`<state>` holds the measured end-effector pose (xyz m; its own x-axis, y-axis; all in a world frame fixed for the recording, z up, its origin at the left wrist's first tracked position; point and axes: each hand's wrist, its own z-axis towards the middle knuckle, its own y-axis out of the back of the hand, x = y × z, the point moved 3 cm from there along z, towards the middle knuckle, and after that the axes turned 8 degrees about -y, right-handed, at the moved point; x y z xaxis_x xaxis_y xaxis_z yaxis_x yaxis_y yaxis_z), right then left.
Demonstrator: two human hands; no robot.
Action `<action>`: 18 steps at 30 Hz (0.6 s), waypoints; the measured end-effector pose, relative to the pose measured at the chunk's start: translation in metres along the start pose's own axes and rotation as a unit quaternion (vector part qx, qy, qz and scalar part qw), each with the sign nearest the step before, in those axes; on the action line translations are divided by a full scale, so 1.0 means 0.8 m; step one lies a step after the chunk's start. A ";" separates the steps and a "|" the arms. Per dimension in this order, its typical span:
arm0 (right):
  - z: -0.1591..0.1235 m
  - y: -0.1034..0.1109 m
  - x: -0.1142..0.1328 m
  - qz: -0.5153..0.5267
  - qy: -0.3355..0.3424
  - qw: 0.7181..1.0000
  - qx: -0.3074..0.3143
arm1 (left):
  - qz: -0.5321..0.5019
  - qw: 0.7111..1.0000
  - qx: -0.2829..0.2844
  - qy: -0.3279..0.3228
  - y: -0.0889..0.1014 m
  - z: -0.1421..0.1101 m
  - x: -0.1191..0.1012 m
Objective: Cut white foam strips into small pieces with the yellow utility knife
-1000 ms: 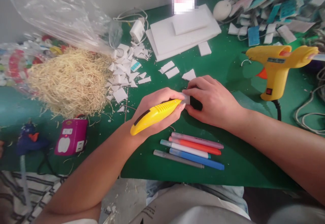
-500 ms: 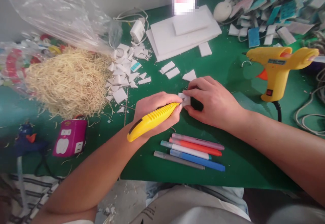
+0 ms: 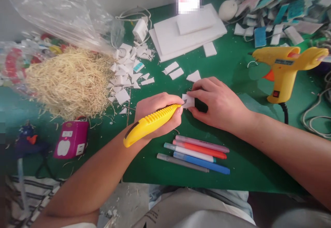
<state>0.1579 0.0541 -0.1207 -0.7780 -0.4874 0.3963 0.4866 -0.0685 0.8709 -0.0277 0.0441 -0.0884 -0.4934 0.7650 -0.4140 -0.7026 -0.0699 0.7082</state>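
Note:
In my left hand (image 3: 157, 105) is a yellow utility knife (image 3: 152, 122), its ribbed handle slanting down to the left. The blade tip rests at a small white foam board piece (image 3: 188, 101) on the green table. My right hand (image 3: 216, 100) holds that piece down at its right side, thumb and forefinger on its edges. A white triangular scrap (image 3: 193, 76) lies just beyond my right fingers. Two white strips (image 3: 173, 71) are further to the left. Several markers (image 3: 199, 154) lie side by side in front of my hands.
A yellow glue gun (image 3: 281, 71) stands at the right with its cable. White boards (image 3: 168, 43) are stacked at the back. Wood shavings (image 3: 69, 83), white scraps (image 3: 122, 97) and a purple power socket (image 3: 71, 140) occupy the left. Blue and white offcuts (image 3: 276, 24) pile up back right.
My left hand has drawn the knife slightly back to the left, and its handle end sits a little lower. My right hand stays on the foam board piece.

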 end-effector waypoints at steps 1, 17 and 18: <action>0.000 0.000 0.000 0.001 0.000 1.000 0.001 | -0.004 1.000 -0.002 0.000 -0.001 0.000 0.000; 0.001 0.000 -0.001 0.015 -0.020 0.999 0.025 | 0.068 0.995 -0.004 -0.073 -0.003 -0.006 -0.006; 0.001 0.000 -0.002 0.016 -0.020 0.999 0.025 | 0.072 0.995 -0.007 -0.071 -0.002 -0.006 -0.005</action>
<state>0.1585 0.0553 -0.1213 -0.7788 -0.4526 0.4343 0.4912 -0.0095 0.8710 -0.0269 0.0379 -0.0909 -0.5131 0.8290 -0.2223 -0.6366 -0.1939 0.7465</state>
